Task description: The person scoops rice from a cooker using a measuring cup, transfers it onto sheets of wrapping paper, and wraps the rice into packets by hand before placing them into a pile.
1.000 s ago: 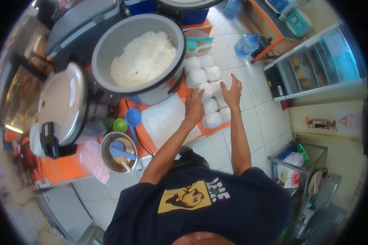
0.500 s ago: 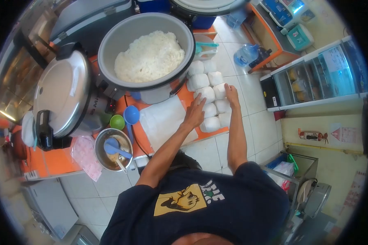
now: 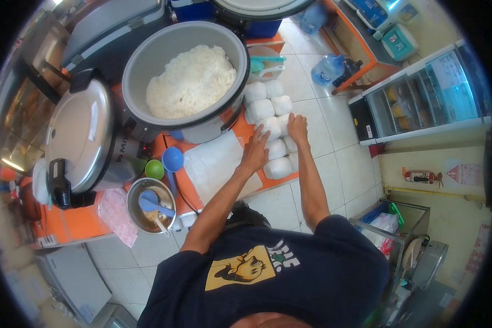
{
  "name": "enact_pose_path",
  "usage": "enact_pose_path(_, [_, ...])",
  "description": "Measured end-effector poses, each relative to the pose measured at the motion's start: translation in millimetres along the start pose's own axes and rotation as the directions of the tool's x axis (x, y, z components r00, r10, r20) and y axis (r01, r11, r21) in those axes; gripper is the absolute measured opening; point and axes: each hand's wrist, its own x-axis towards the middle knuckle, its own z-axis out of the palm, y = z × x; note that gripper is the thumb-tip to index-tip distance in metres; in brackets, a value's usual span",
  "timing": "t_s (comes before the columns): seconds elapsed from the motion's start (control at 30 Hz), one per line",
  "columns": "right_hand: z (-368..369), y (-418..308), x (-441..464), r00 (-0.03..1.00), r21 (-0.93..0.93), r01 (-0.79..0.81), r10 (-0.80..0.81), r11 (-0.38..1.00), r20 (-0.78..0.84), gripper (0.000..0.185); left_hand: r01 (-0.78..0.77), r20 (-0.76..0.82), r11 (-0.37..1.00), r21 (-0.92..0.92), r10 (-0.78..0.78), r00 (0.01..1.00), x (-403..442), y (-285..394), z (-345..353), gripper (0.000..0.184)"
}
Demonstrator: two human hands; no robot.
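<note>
While open, cooker (image 3: 137,82) with white rice (image 3: 191,82) inside

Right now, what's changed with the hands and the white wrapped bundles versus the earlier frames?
The right hand, first raised with fingers spread, has come down with fingers drawn together against a rounded white wrapped bundle. The left hand still has its fingers on the neighbouring one. Any bundle shift is too slight to tell. Unchanged: the big grey pot of white rice.
</note>
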Motion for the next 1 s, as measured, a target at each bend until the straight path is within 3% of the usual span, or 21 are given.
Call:
enact_pose_path(0.1, [-4, 11, 11, 0.996, 0.044, 0.002, -0.006, 0.999, 0.085, 0.066, 0.002, -0.051, 1.000, 0.005, -0.001, 0.999, -2, 1, 1, 0.065])
enact_pose_path(0.43, [-24, 7, 3, 0.997, 0.232, -0.057, 0.044, 0.971, 0.059, 0.071, -0.034, -0.134, 0.990, -0.135, 0.016, 0.991, -6, 3, 2, 0.057])
enact_pose_path(0.53, [-26, 17, 6, 0.999, 0.262, -0.001, 0.012, 0.965, -0.040, 0.072, -0.016, -0.124, 0.984, -0.176, -0.006, 0.992, -9, 4, 3, 0.059])
enact_pose_path(0.6, [-22, 35, 19, 0.992, 0.178, 0.066, -0.045, 0.982, -0.121, 0.071, -0.010, -0.242, 0.972, -0.236, -0.048, 0.969, -18, -2, 1, 0.053])
enact_pose_path(0.63, [-22, 45, 22, 0.971, 0.146, 0.142, -0.110, 0.979, -0.210, 0.068, 0.025, -0.258, 0.972, -0.232, -0.087, 0.962, -32, -8, -9, 0.053])
enact_pose_path(0.67, [-19, 48, 18, 0.940, 0.115, 0.220, -0.179, 0.969, -0.292, 0.064, 0.115, -0.369, 0.979, -0.167, -0.170, 0.913, -49, -12, -22, 0.048])
enact_pose_path(0.77, [-59, -18, -38, 0.915, 0.126, 0.195, -0.134, 0.973, -0.381, 0.049, 0.412, -0.707, 0.910, 0.042, -0.265, 0.656, -100, -54, -61, 0.039])
enact_pose_path(0.8, [-65, -50, -70, 0.905, 0.286, 0.250, -0.118, 0.925, -0.409, 0.041, 0.497, -0.740, 0.868, -0.010, -0.341, 0.580, -116, -70, -75, 0.042])
enact_pose_path(0.83, [-61, -74, -98, 0.893, 0.437, 0.302, -0.090, 0.847, -0.442, 0.033, 0.624, -0.800, 0.777, 0.085, -0.320, 0.507, -127, -87, -87, 0.048])
enact_pose_path(0.87, [-40, -80, -114, 0.901, 0.418, 0.376, -0.221, 0.827, -0.373, 0.029, 0.730, -0.808, 0.665, 0.157, -0.339, 0.483, -134, -98, -98, 0.054])
enact_pose_path(0.93, [-1, -110, -155, 0.894, 0.423, 0.449, -0.391, 0.787, -0.221, 0.024, 0.769, -0.781, 0.605, 0.204, -0.373, 0.501, -139, -133, -109, 0.055])
enact_pose_path(0.97, [29, -118, -171, 0.902, 0.513, 0.407, -0.420, 0.756, -0.097, 0.020, 0.808, -0.747, 0.535, 0.249, -0.424, 0.511, -136, -152, -113, 0.056])
enact_pose_path(1.0, [57, -124, -186, 0.852, 0.625, 0.452, -0.516, 0.636, -0.091, 0.017, 0.816, -0.730, 0.506, 0.278, -0.441, 0.522, -134, -167, -116, 0.056])
